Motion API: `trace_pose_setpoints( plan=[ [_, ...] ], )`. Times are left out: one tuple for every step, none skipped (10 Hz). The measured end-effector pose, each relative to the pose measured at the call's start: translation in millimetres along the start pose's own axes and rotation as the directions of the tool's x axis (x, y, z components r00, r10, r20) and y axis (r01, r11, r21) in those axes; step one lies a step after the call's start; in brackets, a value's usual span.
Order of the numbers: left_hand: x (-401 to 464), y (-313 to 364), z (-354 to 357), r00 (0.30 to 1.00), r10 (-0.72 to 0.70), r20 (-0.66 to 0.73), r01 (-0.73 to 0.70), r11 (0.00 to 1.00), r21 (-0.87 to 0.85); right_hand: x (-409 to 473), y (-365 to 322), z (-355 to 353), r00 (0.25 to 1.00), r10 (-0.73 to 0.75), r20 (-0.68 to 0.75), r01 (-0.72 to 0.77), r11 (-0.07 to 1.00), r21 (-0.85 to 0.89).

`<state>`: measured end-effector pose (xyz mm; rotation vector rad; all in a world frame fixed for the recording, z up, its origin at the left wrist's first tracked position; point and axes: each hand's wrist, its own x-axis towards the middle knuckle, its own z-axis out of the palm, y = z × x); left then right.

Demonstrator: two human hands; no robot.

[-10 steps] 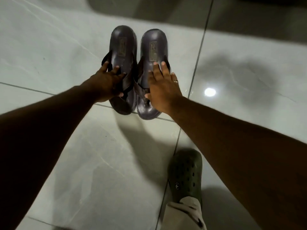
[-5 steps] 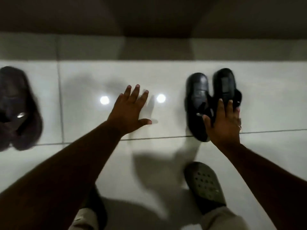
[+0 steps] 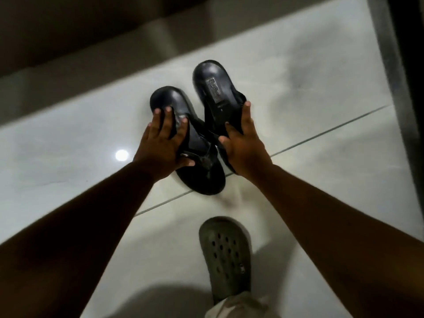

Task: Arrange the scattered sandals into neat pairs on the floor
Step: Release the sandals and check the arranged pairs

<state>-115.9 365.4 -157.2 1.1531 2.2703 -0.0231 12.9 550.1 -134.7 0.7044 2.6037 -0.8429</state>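
Observation:
Two black sandals lie side by side on the white tiled floor, heels pointing away from me. My left hand (image 3: pixel 160 148) rests on the left sandal (image 3: pixel 202 180), fingers spread over its heel part and thumb across the strap. My right hand (image 3: pixel 243 148) grips the side of the right sandal (image 3: pixel 212 81), which sits a little farther back and looks tilted. The two sandals touch near their straps, and both hands hide the sandals' middles.
My foot in a green perforated clog (image 3: pixel 226 253) stands on the tile just below the pair. A grey skirting and dark wall (image 3: pixel 91 42) run along the back. A dark door frame (image 3: pixel 408 88) lines the right edge. A lamp reflection (image 3: pixel 121 154) shines at the left.
My left hand, open in the air half a second ago, has come down onto the left sandal. The right hand stayed on the right sandal. The dark footwear at the far left has left view.

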Motion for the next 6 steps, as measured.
trace_pose_setpoints(
  plan=[
    [61.5,66.0,-20.7,0.999,0.037,0.018,-0.037,0.999,-0.012,16.9,74.5,-59.2,1.0,0.026,-0.003,-0.027,0.996,-0.085],
    [96.9,111.1,-29.7,0.999,0.052,0.014,-0.051,0.996,-0.069,22.3,116.3,-91.0,0.996,0.088,0.004,-0.087,0.992,-0.088],
    [129.7,147.3,-36.8,0.998,0.057,0.018,-0.055,0.996,-0.077,26.0,153.1,-112.7,0.987,0.16,0.011,-0.158,0.984,-0.082],
    [136.3,151.2,-37.1,0.999,0.036,0.041,-0.034,0.999,-0.039,28.6,156.3,-112.0,0.985,0.171,0.011,-0.17,0.984,-0.054],
    [133.6,151.1,-47.8,0.996,0.055,0.075,-0.058,0.998,0.038,27.8,144.7,-103.2,0.981,0.196,0.005,-0.195,0.978,-0.07],
    [124.7,138.7,-52.2,0.999,0.046,-0.007,-0.045,0.998,0.047,29.5,134.7,-101.8,0.963,0.263,-0.054,-0.268,0.956,-0.118]
  ],
)
